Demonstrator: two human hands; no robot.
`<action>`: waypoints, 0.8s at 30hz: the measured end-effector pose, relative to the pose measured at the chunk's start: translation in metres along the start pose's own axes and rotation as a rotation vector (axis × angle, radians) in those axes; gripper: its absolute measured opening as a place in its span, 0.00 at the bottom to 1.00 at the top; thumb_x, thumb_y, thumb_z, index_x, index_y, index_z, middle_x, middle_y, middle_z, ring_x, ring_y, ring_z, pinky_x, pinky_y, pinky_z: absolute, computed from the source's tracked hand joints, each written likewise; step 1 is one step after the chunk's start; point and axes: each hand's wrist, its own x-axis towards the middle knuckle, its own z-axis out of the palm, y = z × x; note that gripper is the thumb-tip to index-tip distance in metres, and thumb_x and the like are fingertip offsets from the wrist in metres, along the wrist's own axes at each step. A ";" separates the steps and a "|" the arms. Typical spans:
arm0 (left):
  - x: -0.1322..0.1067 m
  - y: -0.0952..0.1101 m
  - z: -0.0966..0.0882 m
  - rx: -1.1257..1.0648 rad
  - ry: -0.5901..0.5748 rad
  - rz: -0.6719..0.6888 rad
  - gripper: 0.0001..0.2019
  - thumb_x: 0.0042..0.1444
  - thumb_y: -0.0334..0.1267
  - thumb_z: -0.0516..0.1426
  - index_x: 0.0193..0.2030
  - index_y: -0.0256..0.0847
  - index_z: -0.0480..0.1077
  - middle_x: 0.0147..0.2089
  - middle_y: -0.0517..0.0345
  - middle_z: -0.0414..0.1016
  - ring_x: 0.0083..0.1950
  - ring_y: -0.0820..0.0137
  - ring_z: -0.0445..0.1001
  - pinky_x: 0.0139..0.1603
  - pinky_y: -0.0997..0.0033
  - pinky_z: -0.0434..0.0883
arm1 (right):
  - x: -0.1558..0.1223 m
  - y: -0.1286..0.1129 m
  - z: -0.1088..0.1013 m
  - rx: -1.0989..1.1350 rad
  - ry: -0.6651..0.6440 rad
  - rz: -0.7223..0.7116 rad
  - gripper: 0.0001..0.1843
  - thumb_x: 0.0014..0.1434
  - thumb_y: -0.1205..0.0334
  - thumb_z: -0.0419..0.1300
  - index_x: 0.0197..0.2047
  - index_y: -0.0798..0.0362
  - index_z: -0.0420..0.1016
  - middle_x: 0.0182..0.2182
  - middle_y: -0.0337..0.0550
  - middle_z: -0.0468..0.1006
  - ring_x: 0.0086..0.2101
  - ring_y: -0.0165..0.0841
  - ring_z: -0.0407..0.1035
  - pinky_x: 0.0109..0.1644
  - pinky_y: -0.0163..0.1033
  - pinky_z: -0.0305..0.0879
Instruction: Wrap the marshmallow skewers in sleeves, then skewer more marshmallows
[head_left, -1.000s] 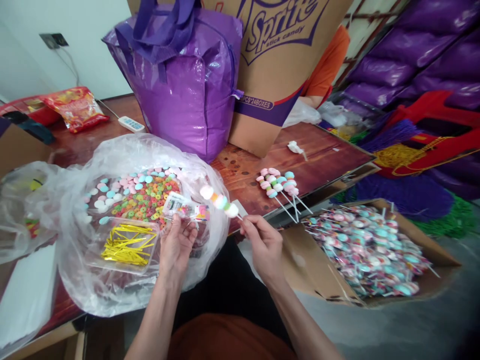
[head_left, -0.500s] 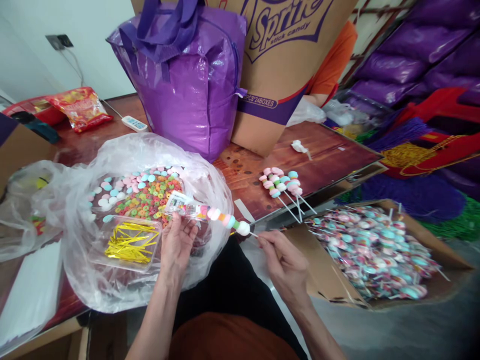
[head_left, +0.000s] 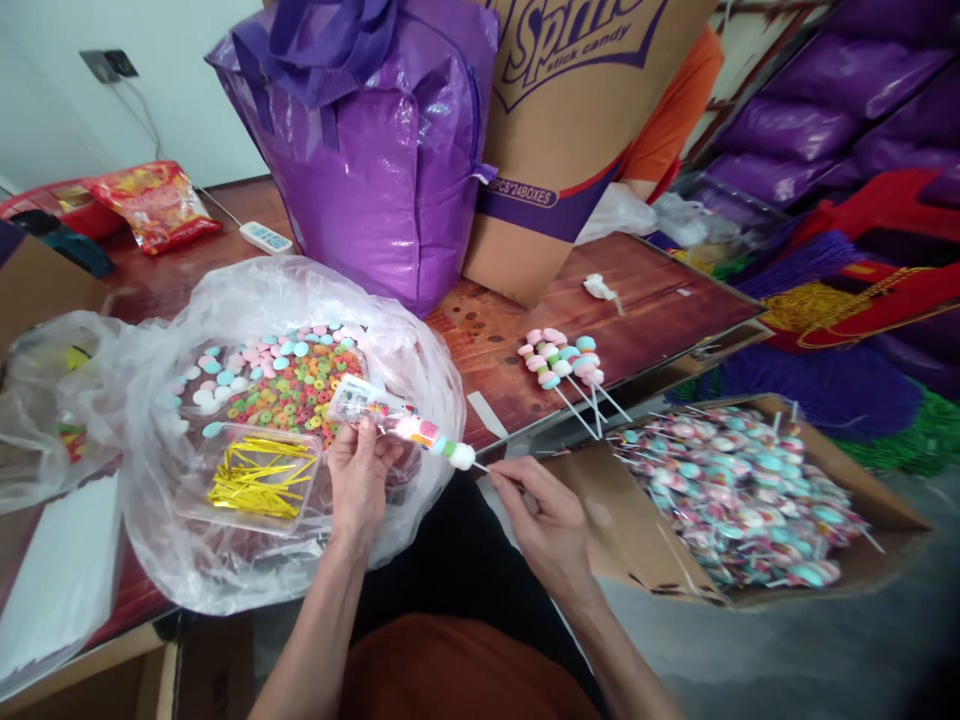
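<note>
Our left hand [head_left: 358, 480] pinched the clear wrapper [head_left: 360, 403]; our right hand [head_left: 547, 520] pinched the stick of the candy skewer [head_left: 442, 445], its top inside the wrapper, over the near edge of the worktop [head_left: 510, 340]

We see a purple bag [head_left: 375, 170] & cardboard box [head_left: 555, 150] at counter [head_left: 660, 290] back, red snack pkt [head_left: 154, 205] far left, carton [head_left: 622, 540] of wrapped candies at right.

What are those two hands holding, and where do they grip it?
The right hand pinches a candy skewer by its stick; the left hand grips a clear wrapper from below.
</note>
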 end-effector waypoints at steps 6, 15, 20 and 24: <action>-0.001 -0.002 0.003 -0.018 0.017 0.010 0.19 0.48 0.50 0.69 0.38 0.39 0.71 0.36 0.54 0.81 0.37 0.68 0.81 0.37 0.71 0.75 | -0.002 0.000 0.005 0.027 -0.045 0.021 0.06 0.64 0.68 0.60 0.36 0.50 0.77 0.29 0.39 0.77 0.29 0.30 0.71 0.33 0.35 0.66; -0.016 -0.003 0.014 -0.021 -0.032 0.014 0.19 0.49 0.50 0.69 0.40 0.42 0.70 0.39 0.54 0.81 0.43 0.64 0.82 0.44 0.65 0.76 | -0.006 -0.001 0.014 -0.044 -0.058 0.042 0.09 0.66 0.66 0.58 0.34 0.51 0.76 0.27 0.38 0.74 0.27 0.30 0.68 0.31 0.35 0.64; -0.020 -0.005 0.016 -0.004 -0.093 -0.068 0.19 0.47 0.47 0.70 0.40 0.40 0.73 0.39 0.52 0.81 0.39 0.66 0.81 0.42 0.66 0.76 | -0.002 -0.009 0.019 -0.113 -0.104 -0.055 0.10 0.67 0.67 0.55 0.33 0.51 0.74 0.26 0.39 0.73 0.28 0.30 0.69 0.33 0.35 0.64; -0.023 -0.002 0.018 -0.044 -0.148 -0.121 0.17 0.49 0.47 0.69 0.41 0.39 0.75 0.40 0.52 0.82 0.40 0.66 0.81 0.45 0.65 0.76 | 0.001 -0.019 0.023 -0.127 -0.153 -0.065 0.10 0.67 0.67 0.54 0.34 0.51 0.74 0.26 0.38 0.74 0.27 0.29 0.68 0.33 0.35 0.62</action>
